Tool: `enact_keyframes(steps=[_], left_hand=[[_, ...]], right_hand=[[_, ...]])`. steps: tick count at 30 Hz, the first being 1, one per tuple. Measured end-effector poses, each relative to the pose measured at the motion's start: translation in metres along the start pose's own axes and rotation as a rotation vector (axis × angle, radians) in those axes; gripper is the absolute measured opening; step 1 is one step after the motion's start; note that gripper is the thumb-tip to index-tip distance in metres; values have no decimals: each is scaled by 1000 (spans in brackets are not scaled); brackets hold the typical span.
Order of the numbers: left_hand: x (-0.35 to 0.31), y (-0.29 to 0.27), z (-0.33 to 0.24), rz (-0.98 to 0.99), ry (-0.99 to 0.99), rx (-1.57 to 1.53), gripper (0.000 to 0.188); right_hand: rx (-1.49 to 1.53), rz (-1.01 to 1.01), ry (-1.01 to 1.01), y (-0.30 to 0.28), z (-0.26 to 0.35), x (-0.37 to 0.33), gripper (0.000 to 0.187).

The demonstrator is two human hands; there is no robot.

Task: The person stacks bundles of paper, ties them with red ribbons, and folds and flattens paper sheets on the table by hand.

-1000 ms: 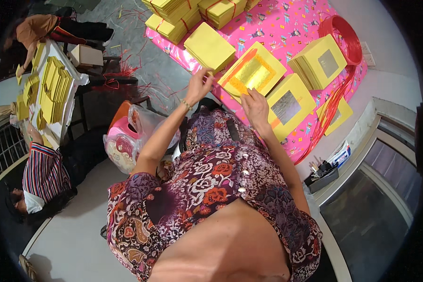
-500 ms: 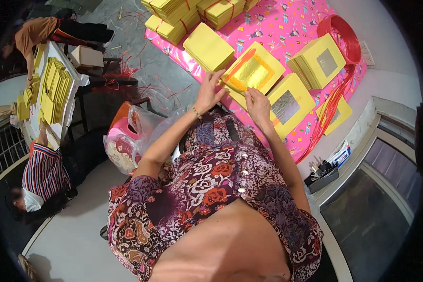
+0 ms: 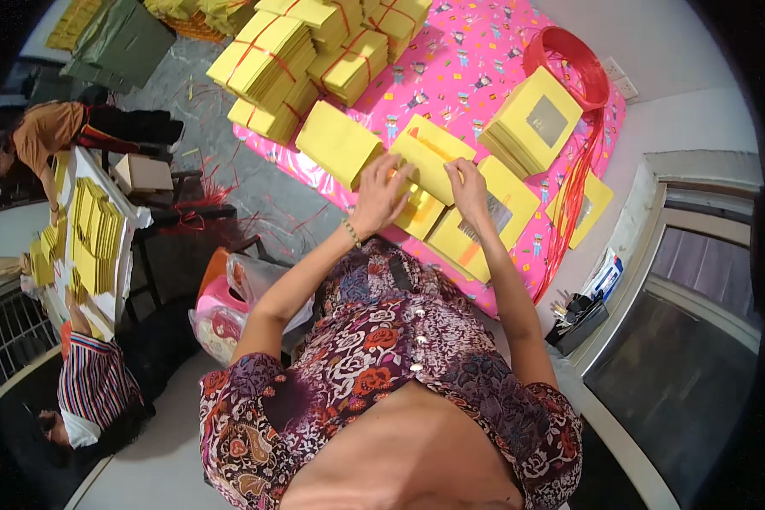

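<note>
Over the pink table, my right hand (image 3: 470,195) pinches the near edge of a yellow paper sheet (image 3: 425,170), part of which is folded over. Fingers apart, my left hand (image 3: 381,200) rests at the sheet's left side. Below the fold shows a piece of gold foil paper (image 3: 420,206) with an orange border. Left of my hands lies a stack of plain yellow paper (image 3: 336,146). Partly behind my right wrist is a yellow paper stack with a silver square (image 3: 512,197); farther right stands a thicker stack of the same kind (image 3: 518,132).
Red-tied yellow bundles (image 3: 268,59) are piled at the table's far left. A red strap coil (image 3: 561,47) and loose red strips (image 3: 574,195) lie at the right on the patterned pink tablecloth (image 3: 450,76). Two people handle yellow paper at a white table (image 3: 123,191) on the left.
The sheet's near side has been lifted and turned over away from me, covering much of the gold foil. My left fingers have spread. The view has shifted.
</note>
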State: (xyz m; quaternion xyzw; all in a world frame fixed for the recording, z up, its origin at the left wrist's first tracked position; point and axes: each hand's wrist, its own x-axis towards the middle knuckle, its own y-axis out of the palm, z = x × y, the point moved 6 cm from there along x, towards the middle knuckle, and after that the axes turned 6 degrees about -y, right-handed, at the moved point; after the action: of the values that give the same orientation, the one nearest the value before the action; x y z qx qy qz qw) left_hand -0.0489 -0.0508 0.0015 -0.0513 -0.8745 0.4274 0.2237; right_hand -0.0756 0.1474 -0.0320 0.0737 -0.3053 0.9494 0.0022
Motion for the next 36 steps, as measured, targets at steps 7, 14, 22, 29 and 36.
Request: enact_keyframes(steps=[7,14,22,29,36], left_hand=[[10,48,-15,284,99,64,68],[15,63,-11,326,54,147,73],[13,67,-11,383,19,194,72],[9,70,-9,363,18,216,74],[6,73,-7,369,14,170,76]], right_hand=[[-127,24,143,-12,-37,38,28],[-430,-10,-11,-7,-35,52,27],[-424,39,-32,7,-33,58,25],[-388,60,-42,16,-30,57,27],[-483,-68,-198,9,-2,30,36]])
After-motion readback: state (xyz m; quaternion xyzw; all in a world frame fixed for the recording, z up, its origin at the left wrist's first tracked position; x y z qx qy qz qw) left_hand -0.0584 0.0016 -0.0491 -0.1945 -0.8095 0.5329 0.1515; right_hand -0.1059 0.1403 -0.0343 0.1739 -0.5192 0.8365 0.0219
